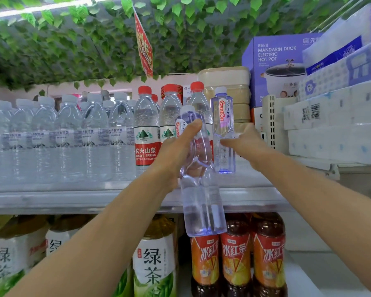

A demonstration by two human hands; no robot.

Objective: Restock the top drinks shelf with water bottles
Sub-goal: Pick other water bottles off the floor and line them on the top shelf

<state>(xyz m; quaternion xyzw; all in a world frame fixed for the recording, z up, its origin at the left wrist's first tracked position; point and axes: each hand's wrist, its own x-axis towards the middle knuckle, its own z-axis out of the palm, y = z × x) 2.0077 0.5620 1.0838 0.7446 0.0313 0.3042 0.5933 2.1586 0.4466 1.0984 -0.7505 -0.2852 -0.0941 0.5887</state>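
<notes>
Your left hand (176,153) grips a clear Ganten water bottle (201,189) around its upper body, fingers curled round it with the thumb lying across the front, and the bottle hangs tilted in front of the top shelf (73,198), its base down below the shelf's front edge and over the iced tea bottles (236,260) on the level beneath. Your right hand (246,144) reaches to a second Ganten bottle (223,133) that stands upright on the top shelf, just right of the red-capped Nongfu Spring bottles (147,129); the thumb points at its side, and the fingers seem to lie behind or beside it, but the bottle hides them, so you cannot tell whether they hold it or merely touch it. Left of the Nongfu Spring bottles, rows of white-capped water bottles (69,138) fill the shelf. To the right stand a purple hot pot box (276,61) and stacked packs of paper rolls (334,116). Green tea bottles (152,266) stand on the lower level at left, and leaf garlands (73,39) cover the ceiling above.
</notes>
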